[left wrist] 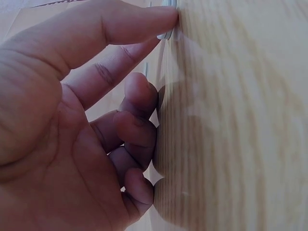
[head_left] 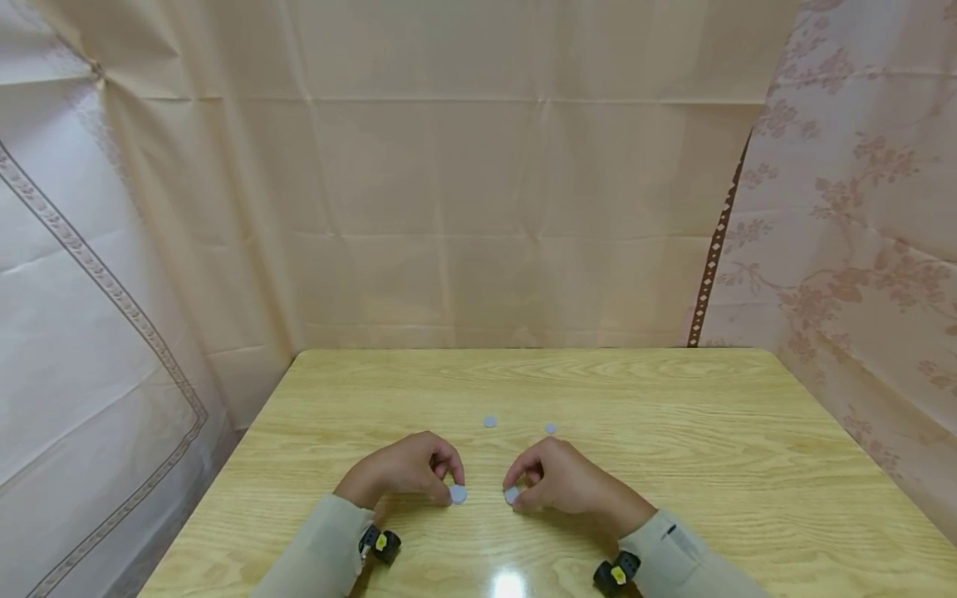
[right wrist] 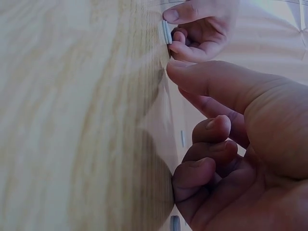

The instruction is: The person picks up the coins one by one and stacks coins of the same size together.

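Thumb and index finger of my left hand [head_left: 409, 463] pinch a small stack of pale grey round discs [head_left: 458, 495] by its edge, low at the tabletop. Seen edge-on in the left wrist view, the stack [left wrist: 167, 21] shows thin layers. Opposite, my right hand [head_left: 568, 479] pinches a similar pale disc [head_left: 512, 496] between thumb and index finger. Its thumb hides that disc in the right wrist view, where the left hand [right wrist: 204, 31] and its stack [right wrist: 166, 32] appear beyond. On both hands the other fingers curl in against the table.
Two more pale discs lie farther back on the wood-grain table [head_left: 673, 399]: one disc [head_left: 489, 422] left of centre, a smaller-looking disc [head_left: 550, 428] just beyond the right hand. Beige cloth [head_left: 478, 208] hangs behind the table, with patterned cloth [head_left: 860, 208] at the right.
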Demonstrator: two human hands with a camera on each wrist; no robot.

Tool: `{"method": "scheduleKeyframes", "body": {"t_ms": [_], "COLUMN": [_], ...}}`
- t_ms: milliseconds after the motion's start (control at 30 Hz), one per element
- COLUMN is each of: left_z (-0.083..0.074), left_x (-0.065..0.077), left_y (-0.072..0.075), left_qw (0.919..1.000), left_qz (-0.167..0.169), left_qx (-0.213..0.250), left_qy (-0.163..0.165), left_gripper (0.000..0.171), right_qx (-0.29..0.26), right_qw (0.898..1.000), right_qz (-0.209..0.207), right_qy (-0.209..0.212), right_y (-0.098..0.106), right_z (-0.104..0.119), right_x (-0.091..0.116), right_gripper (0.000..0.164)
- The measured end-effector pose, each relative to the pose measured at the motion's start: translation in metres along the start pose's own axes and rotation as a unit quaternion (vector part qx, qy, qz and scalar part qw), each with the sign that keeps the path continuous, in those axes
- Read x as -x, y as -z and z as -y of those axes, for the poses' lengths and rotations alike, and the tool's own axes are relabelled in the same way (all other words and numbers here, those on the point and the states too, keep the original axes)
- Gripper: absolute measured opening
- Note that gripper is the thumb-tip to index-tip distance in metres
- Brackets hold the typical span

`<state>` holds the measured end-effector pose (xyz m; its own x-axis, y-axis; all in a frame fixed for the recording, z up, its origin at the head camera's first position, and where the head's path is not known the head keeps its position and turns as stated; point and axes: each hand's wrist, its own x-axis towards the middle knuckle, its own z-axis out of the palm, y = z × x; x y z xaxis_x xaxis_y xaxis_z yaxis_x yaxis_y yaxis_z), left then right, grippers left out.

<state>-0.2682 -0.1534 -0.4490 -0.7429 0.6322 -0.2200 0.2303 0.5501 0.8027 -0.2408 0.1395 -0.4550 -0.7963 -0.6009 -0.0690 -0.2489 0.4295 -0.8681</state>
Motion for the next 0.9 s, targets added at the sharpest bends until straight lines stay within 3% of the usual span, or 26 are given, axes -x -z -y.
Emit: {"method": "scheduleKeyframes", "body": {"t_ms": [900], "left_z": [0.0006], "left_x": [0.0004], "left_y": [0.001], "left_qw": [0.9998], "left_qz": [0.017], "left_qx": [0.011], "left_qy": [-0.006], "left_gripper": [0.022], "right_qx": [0.028], "right_qw": [0.999], "right_qz": [0.01], "right_qy": [-0.012], "right_y": [-0.0019], "right_z": [0.0012], "right_x": [0.0001], "right_gripper": [0.016]}}
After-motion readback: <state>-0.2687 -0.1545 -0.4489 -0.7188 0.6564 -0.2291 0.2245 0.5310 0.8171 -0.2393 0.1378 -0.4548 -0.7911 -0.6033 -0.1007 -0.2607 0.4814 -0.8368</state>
